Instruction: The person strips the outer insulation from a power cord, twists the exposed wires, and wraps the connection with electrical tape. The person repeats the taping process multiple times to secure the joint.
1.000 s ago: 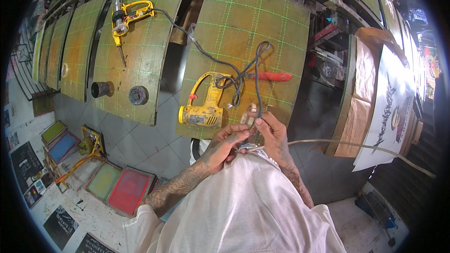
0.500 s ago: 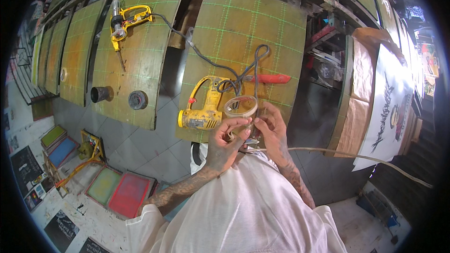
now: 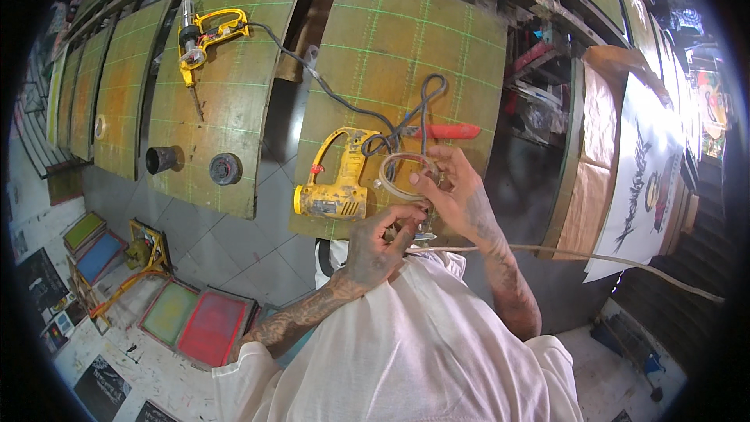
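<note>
My right hand (image 3: 457, 195) grips a roll of clear tape (image 3: 398, 192) by its right side, thumb over the rim. The roll is tilted above the near edge of the board. Just below it, my left hand (image 3: 376, 244) is closed, with thumb and fingertips pinched together; what lies between them is too small to make out. Left of the roll, a yellow power tool body (image 3: 337, 197) with a loop handle lies on the board. A dark cord (image 3: 375, 115) lies looped beside it, next to a red-handled tool (image 3: 453, 132).
A second yellow power tool (image 3: 187, 51) with an exposed metal barrel lies on the left board, near a black cup-like tube (image 3: 161, 159) and a round dark part (image 3: 225, 169). A pale cable (image 3: 547, 250) crosses at waist height. Brown paper (image 3: 598, 156) covers a board at right.
My hands have drawn apart. The right hand moved up with the tape roll, which is now tilted more; the left hand dropped slightly lower and its fingers closed in.
</note>
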Action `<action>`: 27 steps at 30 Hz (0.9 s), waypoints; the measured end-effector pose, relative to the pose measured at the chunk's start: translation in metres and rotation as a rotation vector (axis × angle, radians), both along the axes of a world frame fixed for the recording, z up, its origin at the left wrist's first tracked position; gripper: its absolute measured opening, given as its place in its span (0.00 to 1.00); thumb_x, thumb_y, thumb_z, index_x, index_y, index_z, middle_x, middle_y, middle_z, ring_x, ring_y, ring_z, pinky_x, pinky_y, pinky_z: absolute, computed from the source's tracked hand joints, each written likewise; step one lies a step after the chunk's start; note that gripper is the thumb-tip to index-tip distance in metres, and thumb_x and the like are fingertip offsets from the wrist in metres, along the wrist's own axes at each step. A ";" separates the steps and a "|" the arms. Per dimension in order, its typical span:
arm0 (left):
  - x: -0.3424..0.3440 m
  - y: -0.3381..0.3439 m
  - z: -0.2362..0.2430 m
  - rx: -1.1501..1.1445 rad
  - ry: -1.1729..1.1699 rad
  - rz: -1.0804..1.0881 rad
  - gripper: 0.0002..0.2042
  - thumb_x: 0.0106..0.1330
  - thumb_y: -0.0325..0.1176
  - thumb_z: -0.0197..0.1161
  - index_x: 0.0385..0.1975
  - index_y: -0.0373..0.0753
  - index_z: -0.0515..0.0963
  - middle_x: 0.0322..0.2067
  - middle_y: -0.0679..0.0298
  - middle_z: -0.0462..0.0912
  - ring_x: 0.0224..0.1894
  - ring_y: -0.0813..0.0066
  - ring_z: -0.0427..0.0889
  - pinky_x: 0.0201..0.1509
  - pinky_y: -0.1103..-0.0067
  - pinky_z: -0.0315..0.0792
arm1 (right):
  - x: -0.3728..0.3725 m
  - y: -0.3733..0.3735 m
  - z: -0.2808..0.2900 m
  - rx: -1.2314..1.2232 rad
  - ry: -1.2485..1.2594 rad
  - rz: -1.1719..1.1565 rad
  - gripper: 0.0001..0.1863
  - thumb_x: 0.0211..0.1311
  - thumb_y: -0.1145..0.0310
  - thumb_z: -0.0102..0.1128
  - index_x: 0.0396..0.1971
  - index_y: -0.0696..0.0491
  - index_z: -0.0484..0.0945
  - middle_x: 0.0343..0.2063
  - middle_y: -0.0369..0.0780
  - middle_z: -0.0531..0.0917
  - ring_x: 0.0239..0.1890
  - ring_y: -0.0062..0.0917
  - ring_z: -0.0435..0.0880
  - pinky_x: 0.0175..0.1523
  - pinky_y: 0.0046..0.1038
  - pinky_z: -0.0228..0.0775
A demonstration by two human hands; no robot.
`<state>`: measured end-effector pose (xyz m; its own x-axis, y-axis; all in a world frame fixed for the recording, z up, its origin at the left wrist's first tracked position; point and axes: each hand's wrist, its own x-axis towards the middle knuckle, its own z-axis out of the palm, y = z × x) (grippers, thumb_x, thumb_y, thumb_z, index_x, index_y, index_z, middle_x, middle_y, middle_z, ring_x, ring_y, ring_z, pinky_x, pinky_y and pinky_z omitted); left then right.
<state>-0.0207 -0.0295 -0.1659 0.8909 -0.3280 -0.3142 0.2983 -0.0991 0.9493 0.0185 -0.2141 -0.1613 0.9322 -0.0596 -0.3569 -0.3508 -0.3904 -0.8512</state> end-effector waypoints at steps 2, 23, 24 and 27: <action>-0.001 0.002 -0.006 -0.001 -0.049 -0.054 0.08 0.73 0.25 0.64 0.49 0.36 0.82 0.41 0.63 0.90 0.34 0.84 0.84 0.37 0.81 0.78 | 0.000 -0.008 -0.012 0.127 0.031 -0.075 0.23 0.70 0.71 0.67 0.60 0.59 0.71 0.37 0.39 0.84 0.35 0.16 0.82 0.37 0.22 0.74; 0.011 0.005 -0.020 -0.411 0.815 -0.113 0.22 0.77 0.50 0.55 0.48 0.34 0.81 0.36 0.66 0.84 0.34 0.81 0.80 0.37 0.82 0.75 | -0.070 -0.014 0.064 0.315 -0.192 -0.323 0.27 0.65 0.86 0.64 0.63 0.61 0.70 0.42 0.37 0.81 0.45 0.17 0.80 0.52 0.21 0.72; 0.012 0.005 -0.022 -0.429 0.838 -0.132 0.22 0.77 0.50 0.54 0.49 0.35 0.81 0.35 0.66 0.84 0.33 0.80 0.81 0.37 0.81 0.75 | -0.075 -0.015 0.066 0.326 -0.195 -0.330 0.25 0.65 0.87 0.64 0.60 0.61 0.71 0.42 0.37 0.82 0.46 0.17 0.80 0.53 0.22 0.73; 0.017 0.001 -0.015 -0.347 0.873 -0.138 0.21 0.77 0.50 0.55 0.49 0.36 0.82 0.34 0.69 0.84 0.32 0.84 0.79 0.33 0.84 0.71 | -0.095 -0.025 0.064 0.360 -0.143 -0.380 0.16 0.64 0.88 0.64 0.49 0.60 0.74 0.43 0.39 0.82 0.49 0.21 0.82 0.57 0.27 0.73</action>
